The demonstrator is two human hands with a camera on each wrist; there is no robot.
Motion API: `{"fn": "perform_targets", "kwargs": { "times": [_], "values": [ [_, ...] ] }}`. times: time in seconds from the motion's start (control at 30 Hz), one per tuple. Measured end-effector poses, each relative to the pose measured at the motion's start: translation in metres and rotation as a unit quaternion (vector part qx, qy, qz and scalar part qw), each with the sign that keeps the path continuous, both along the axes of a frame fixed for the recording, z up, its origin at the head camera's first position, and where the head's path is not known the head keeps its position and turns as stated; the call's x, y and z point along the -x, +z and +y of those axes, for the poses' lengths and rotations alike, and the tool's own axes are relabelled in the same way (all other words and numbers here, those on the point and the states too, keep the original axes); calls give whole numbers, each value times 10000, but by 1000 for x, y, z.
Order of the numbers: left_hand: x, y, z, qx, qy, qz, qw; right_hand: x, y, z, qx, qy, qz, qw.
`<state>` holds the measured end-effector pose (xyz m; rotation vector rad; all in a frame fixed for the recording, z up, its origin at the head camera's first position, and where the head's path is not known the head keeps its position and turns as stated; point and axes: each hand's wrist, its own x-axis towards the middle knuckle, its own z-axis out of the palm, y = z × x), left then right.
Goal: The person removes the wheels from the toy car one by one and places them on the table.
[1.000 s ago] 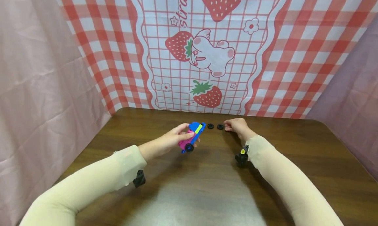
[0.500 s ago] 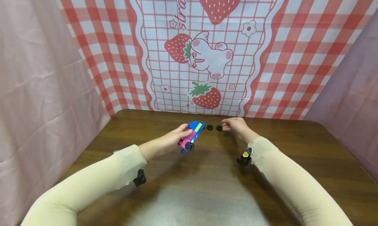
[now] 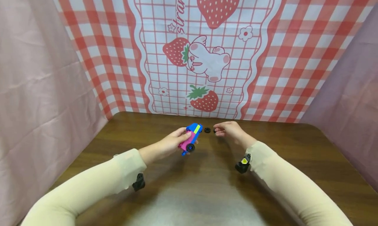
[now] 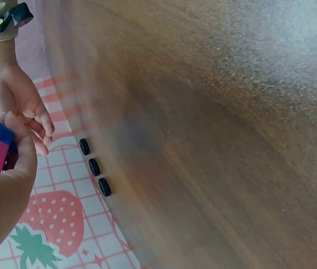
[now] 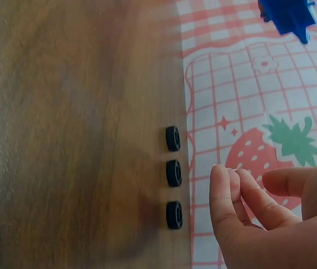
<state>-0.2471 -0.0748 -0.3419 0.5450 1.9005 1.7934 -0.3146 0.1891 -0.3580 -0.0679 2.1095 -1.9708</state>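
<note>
A pink and blue toy car [image 3: 192, 136] with a yellow-green strip is gripped in my left hand [image 3: 168, 142], thumb on its pink side. It bears a black wheel [image 3: 190, 148] at its lower end. Three loose black wheels [image 5: 173, 173] stand in a row at the table's far edge in both wrist views. In the head view one wheel [image 3: 207, 130] shows fully, and the right hand partly hides another. My right hand [image 3: 231, 131] hovers above the row, fingers loosely bent. Between its thumb and fingers [image 5: 220, 196] the right wrist view shows nothing.
The brown wooden table [image 3: 200, 193] ends at a strawberry-print checked cloth [image 3: 165, 75] hanging behind it. Pink curtains [image 3: 44, 88] hang at both sides. A small black camera [image 3: 242, 165] is strapped at each wrist.
My right hand has moved left, from beside the wheels to over them, and now partly covers the row. The left hand keeps its grip on the toy car, nearly still.
</note>
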Motion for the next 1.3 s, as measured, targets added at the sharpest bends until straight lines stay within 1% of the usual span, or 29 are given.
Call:
{"fn": "perform_targets", "kwargs": {
  "times": [0.2, 0.33, 0.47, 0.63, 0.73, 0.97, 1.13, 1.3],
  "values": [
    [1, 0, 4, -241, 151, -68, 9996, -9, 1, -5, -110, 198, 119, 9997],
    [1, 0, 11, -233, 201, 129, 9994, -15, 3, -8, -125, 387, 258, 9988],
    [1, 1, 17, -117, 247, 334, 9991, -24, 7, -16, -152, 607, 335, 9975],
    [1, 3, 20, 50, 468, 414, 9980, -35, 12, -24, -75, 708, 273, 9971],
    [1, 4, 20, 176, 589, 435, 9972, -43, 17, -26, -126, 828, 292, 9961],
    [1, 6, 19, 314, 606, 439, 9967, -59, 24, -29, -134, 1473, 345, 9884],
    [-1, 7, 17, 584, 806, 539, 9936, -69, 27, -34, -142, 1835, 334, 9823],
    [-1, 9, 15, 557, 885, 491, 9933, -76, 29, -44, -302, 2101, 408, 9764]
  ]
}}
